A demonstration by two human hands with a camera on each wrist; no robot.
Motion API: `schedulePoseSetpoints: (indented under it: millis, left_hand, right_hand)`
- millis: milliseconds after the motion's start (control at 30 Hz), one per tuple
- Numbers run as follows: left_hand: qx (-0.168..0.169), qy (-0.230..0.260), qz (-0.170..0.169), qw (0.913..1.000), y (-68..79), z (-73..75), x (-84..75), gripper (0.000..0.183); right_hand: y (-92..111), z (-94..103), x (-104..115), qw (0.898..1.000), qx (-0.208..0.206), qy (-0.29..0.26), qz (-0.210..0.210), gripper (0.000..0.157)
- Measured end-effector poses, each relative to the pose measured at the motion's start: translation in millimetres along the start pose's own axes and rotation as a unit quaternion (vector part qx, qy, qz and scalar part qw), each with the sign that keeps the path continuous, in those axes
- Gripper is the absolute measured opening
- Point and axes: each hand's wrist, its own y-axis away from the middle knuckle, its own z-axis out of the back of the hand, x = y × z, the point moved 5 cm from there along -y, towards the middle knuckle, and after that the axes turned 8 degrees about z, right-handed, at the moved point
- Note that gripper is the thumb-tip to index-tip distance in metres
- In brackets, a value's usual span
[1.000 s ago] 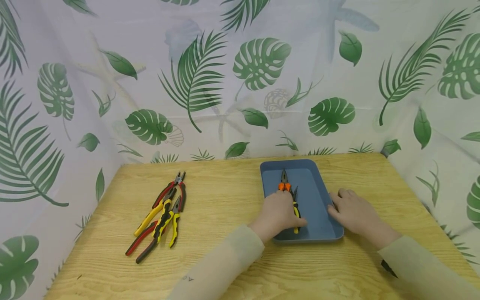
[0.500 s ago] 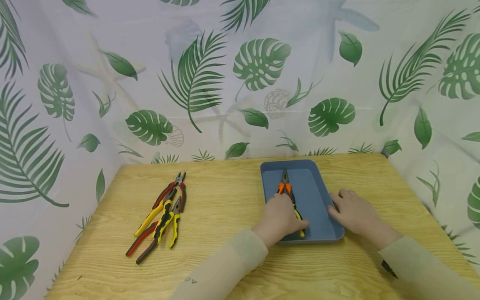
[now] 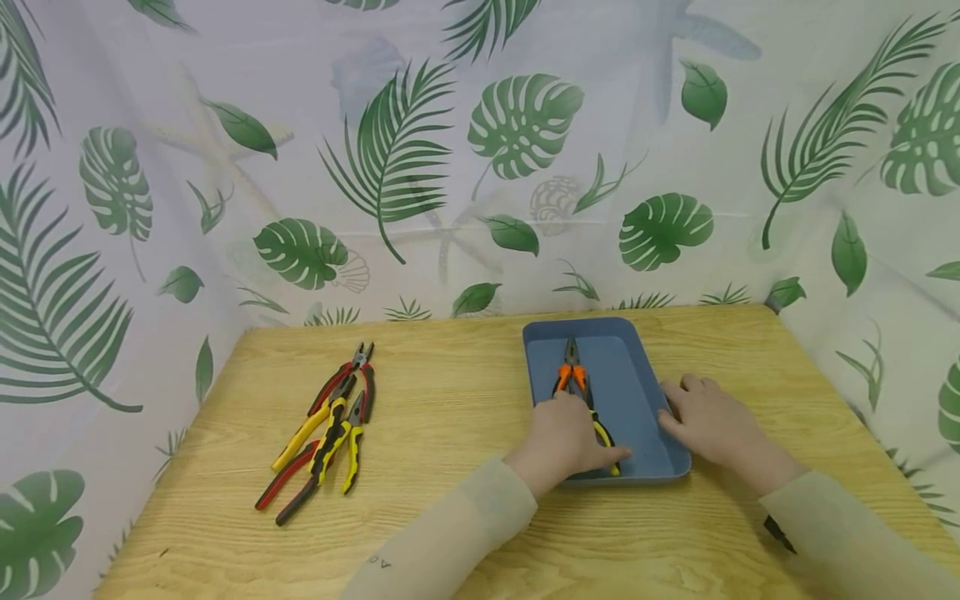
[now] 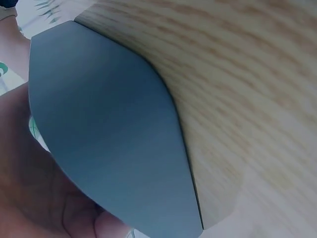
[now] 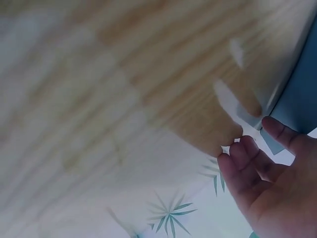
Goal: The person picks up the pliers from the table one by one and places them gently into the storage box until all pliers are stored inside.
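A blue tray (image 3: 630,400) sits at the right half of the table. Inside it lie long-nose pliers with orange grips (image 3: 564,378) and pliers with yellow-black handles (image 3: 606,438), partly covered by my left hand (image 3: 566,440). That hand reaches over the tray's near left, thumb stretched to the right across the yellow handle; its other fingertips are hidden. In the left wrist view the tray wall (image 4: 109,124) blocks the fingers. My right hand (image 3: 708,425) rests against the tray's right side with relaxed fingers, and its thumb (image 5: 280,130) is at the tray wall.
Several pliers lie bunched on the left of the wooden table (image 3: 442,400): red-black ones (image 3: 366,387), yellow-black ones (image 3: 330,437) and smaller yellow ones (image 3: 352,454). A leaf-patterned cloth (image 3: 450,167) hangs behind the table.
My left hand has shifted slightly right and nearer, its thumb reaching farther out. The yellow handle has swung right inside the tray, and more of the orange-gripped pliers shows. My right hand stays put.
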Motion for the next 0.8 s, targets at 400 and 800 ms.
schedulePoseSetpoints:
  millis: [400,800]
  left_hand:
    - [-0.002,-0.006,0.010,0.9999,-0.9,-1.4,-0.8,0.099]
    - [-0.018,-0.005,0.007,0.9998,0.7,-3.5,-0.4,0.099]
  right_hand:
    - [-0.4,12.0,5.7,0.997,-0.018,0.069,0.033,0.025]
    - [1.7,10.8,7.5,0.992,-0.036,0.100,0.065,0.027]
